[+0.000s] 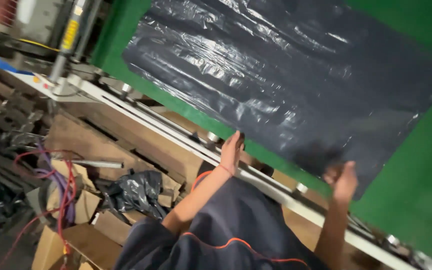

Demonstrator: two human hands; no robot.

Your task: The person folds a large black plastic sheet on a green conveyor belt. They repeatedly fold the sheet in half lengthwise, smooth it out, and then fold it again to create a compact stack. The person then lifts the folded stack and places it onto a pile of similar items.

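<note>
A large black plastic sheet (286,75), shiny and wrinkled, lies spread over a green table (416,190). My left hand (232,151) reaches up to the sheet's near edge and its fingers pinch that edge; a thin red band circles the wrist. My right hand (344,181), blurred, is curled on the sheet's near corner. Both bare forearms rise from a dark garment with orange trim (231,235) at the bottom of the view.
A white metal rail with round fittings (176,134) runs along the table's near side. Below it lie wooden pallets (101,140), cardboard boxes (83,240), a crumpled black bag (136,192), red and purple cables (63,192) and a machine post (68,37) at the upper left.
</note>
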